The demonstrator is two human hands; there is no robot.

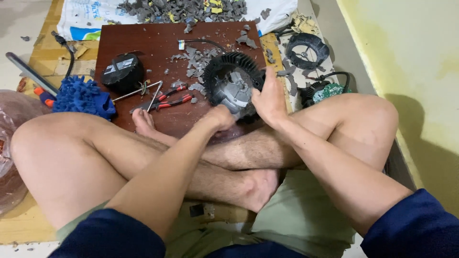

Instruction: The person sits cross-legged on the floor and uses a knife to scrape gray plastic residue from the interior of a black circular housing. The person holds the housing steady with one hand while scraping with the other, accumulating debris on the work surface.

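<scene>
A round black finned housing (229,71) with a grey inner plate is tilted up on the dark red board (143,40), over my crossed legs. My left hand (224,116) grips its lower edge from below. My right hand (270,98) holds its right rim, fingers pressed against the fins. Grey broken fragments (198,59) lie scattered on the board behind it.
On the board lie a black round cap (123,71), red-handled pliers (169,98) and a metal triangle rod. A blue fluffy cloth (81,95) sits at the left. Other black housings (306,50) and a green circuit board (330,91) lie at the right. A pile of grey scrap (181,9) rests on a sack behind.
</scene>
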